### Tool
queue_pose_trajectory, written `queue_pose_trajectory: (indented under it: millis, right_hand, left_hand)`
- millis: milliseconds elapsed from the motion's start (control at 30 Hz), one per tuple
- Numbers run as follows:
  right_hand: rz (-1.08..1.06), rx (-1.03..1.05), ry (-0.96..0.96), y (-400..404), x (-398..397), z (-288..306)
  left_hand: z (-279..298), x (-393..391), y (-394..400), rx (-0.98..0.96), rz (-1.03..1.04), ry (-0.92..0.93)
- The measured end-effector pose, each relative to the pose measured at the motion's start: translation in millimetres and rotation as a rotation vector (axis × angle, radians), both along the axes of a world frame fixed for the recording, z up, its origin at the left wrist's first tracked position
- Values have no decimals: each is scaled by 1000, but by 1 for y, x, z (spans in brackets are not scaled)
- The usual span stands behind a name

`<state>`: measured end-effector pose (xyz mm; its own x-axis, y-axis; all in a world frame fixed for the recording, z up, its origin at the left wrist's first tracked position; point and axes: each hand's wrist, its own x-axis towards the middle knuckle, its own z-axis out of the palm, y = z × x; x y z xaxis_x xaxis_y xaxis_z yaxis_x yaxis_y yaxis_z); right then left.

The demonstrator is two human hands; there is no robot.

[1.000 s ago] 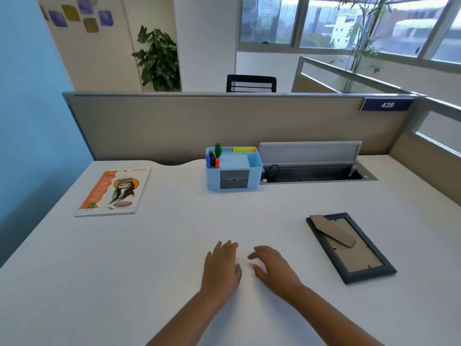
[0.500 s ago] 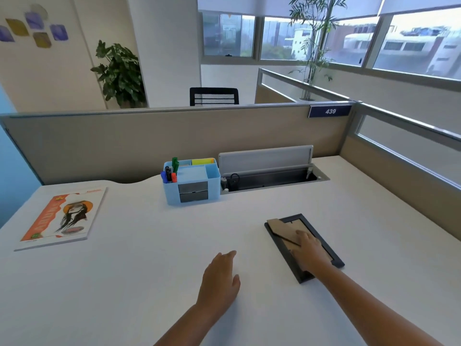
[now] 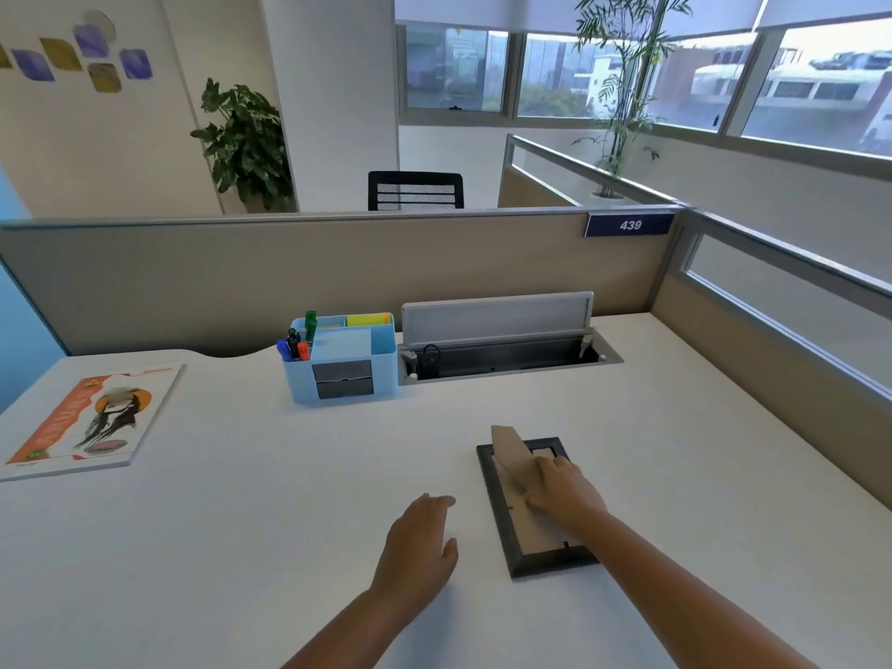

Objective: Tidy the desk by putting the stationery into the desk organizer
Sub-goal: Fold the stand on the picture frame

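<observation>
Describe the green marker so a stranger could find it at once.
Start at the beige partition along the back of the white desk; the light blue organizer stands just before it. The green marker stands in its rear left corner. It rises above the blue, black and red pens crowded in front.

one light-blue desk organizer (image 3: 345,364) with two grey drawers (image 3: 342,379). four markers (image 3: 295,342) stand in it: one green, one blue, one black, one orange-red. one yellow pad (image 3: 368,319). one book (image 3: 87,420). one picture frame (image 3: 528,509), face down. one open cable tray (image 3: 507,362). two hands (image 3: 417,543).
</observation>
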<state>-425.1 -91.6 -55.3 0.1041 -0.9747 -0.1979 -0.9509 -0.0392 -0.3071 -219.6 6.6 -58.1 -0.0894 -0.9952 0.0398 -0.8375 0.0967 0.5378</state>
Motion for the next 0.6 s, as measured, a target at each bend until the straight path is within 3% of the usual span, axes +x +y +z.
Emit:
queue_pose_trajectory:
  millis: [267, 400, 500, 600]
  right_hand:
    - [12, -79, -195, 1, -11, 32]
    - [14, 30, -204, -13, -20, 56]
    - [51, 158, -282, -28, -37, 73]
    - [70, 494, -768, -37, -70, 91]
  left_hand:
    - [3, -24, -28, 13, -281, -324]
    - [18, -33, -50, -206, -208, -74]
    - [38, -38, -67, -266, -192, 98]
    - [55, -40, -83, -187, -122, 339]
